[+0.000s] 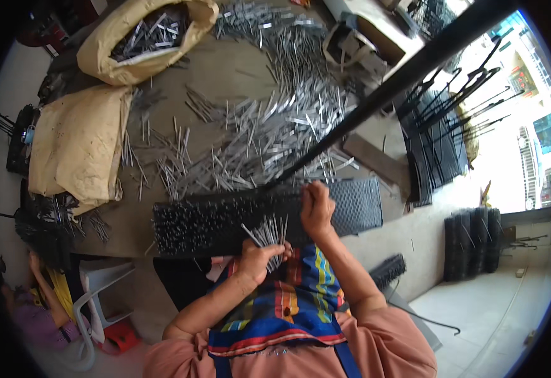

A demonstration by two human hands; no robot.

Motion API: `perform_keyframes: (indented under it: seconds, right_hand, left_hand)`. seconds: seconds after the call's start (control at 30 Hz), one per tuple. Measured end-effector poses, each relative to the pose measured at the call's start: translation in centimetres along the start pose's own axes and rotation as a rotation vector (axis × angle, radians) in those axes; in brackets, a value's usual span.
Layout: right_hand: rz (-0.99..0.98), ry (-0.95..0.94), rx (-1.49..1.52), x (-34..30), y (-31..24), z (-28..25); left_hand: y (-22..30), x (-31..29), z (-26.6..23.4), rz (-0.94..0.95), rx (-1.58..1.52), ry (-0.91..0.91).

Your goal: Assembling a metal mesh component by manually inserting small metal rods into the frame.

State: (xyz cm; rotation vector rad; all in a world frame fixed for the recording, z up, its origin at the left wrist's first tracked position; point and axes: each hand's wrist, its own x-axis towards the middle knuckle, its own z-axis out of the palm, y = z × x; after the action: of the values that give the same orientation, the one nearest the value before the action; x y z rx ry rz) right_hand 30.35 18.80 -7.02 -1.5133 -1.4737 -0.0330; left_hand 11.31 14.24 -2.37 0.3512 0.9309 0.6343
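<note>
A long black panel [359, 203] lies across the table edge in front of me. Its left part is thick with small upright bristle-like ends, while the right part shows a dimpled bare surface. My left hand [261, 257] is closed round a fanned bundle of thin metal strips [266, 232], held just over the panel's near edge. To its right, my right hand [317, 211] is over the panel with fingers pinched together; whatever may be between the fingertips is too small to make out.
Loose metal strips [269, 126] cover much of the table beyond the panel. A dark bar [376, 101] slants across the view. An open sack [96, 53] of strips and a folded sack [77, 142] stand left. Another person [48, 309] sits lower left near a white chair [89, 296].
</note>
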Motion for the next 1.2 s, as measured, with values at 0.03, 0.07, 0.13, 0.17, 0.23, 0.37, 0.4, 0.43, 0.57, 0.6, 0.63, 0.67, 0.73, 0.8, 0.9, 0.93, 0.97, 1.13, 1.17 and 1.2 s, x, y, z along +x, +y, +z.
perform_keyframes:
  seconds: [0.03,0.07,0.13,0.17,0.23,0.37,0.4,0.43,0.57,0.6,0.63,0.67,0.73,0.8,0.9,0.93,0.97,1.13,1.17,1.2]
  right_hand:
    - [0.131,-0.041,0.067,0.2,-0.3,-0.6]
    - [0.042,-0.058,0.013,0.6,-0.1,-0.8]
    - [-0.039,-0.104,0.074,1.6,0.4,-0.9]
    - [-0.06,-0.102,0.054,2.1,0.1,-0.8]
    - [-0.105,-0.101,0.01,2.7,0.1,-0.5]
    - [-0.177,-0.129,0.047,3.2,-0.1,-1.3]
    - [-0.171,-0.138,0.05,3.3,-0.6,-1.6]
    - [-0.13,-0.213,0.007,3.3,-1.0,-1.9]
    - [-0.082,-0.35,-0.064,2.7,-1.5,-2.4]
    - [-0.103,-0.387,-0.073,2.7,-1.8,-2.6]
    - [-0.122,-0.333,-0.088,2.8,-2.4,-3.0]
    - [-0.121,-0.335,-0.083,2.2,-2.6,-3.6]
    - [0.224,-0.308,0.052,0.9,-2.7,-5.1]
    - [0.339,-0.418,0.229,0.1,-3.1,-5.7]
    - [0.9,-0.698,0.737,-0.9,-4.0,-6.0]
    - [0.901,-0.695,0.737,-0.7,-3.9,-6.2]
    - [0.952,-0.706,0.776,-0.3,-3.7,-6.5]
    - [0.797,-0.045,0.697,1.3,-2.2,-6.3]
    - [0.797,-0.048,0.698,1.6,-1.7,-5.9]
    - [0.675,0.024,0.655,2.1,-1.1,-5.4]
  left_hand:
    - [0.1,0.2,0.1,0.013,0.002,-0.001]
    - [0.2,0.4,0.1,0.025,0.004,0.005]
    - [0.3,0.8,0.1,0.03,0.015,-0.015]
    - [0.4,0.7,0.3,0.03,0.016,0.004]
    - [0.6,0.9,0.7,0.015,0.013,0.032]
    - [0.2,0.8,1.3,-0.006,-0.01,0.058]
    - [0.1,0.7,1.3,0.0,-0.016,0.068]
    - [-0.2,0.6,1.1,-0.002,-0.022,0.074]
    - [-0.8,0.3,1.0,-0.006,-0.04,0.087]
    - [-0.9,0.3,1.1,-0.008,-0.042,0.092]
    - [-0.7,0.4,1.1,-0.011,-0.041,0.079]
    - [-0.7,0.5,1.1,-0.015,-0.04,0.066]
    - [-0.9,0.4,1.3,-0.025,-0.059,0.041]
    - [-0.9,0.4,1.6,0.025,-0.06,0.01]
    - [-0.8,0.4,2.3,0.016,0.024,-0.017]
    - [-0.7,0.3,2.6,0.015,0.026,-0.018]
    - [-0.8,0.0,2.9,0.037,-0.009,0.023]
    - [-1.7,0.5,1.5,0.076,0.069,0.127]
    - [-1.7,0.5,1.6,0.062,0.099,0.104]
    - [-1.7,0.4,1.7,0.048,0.13,0.08]
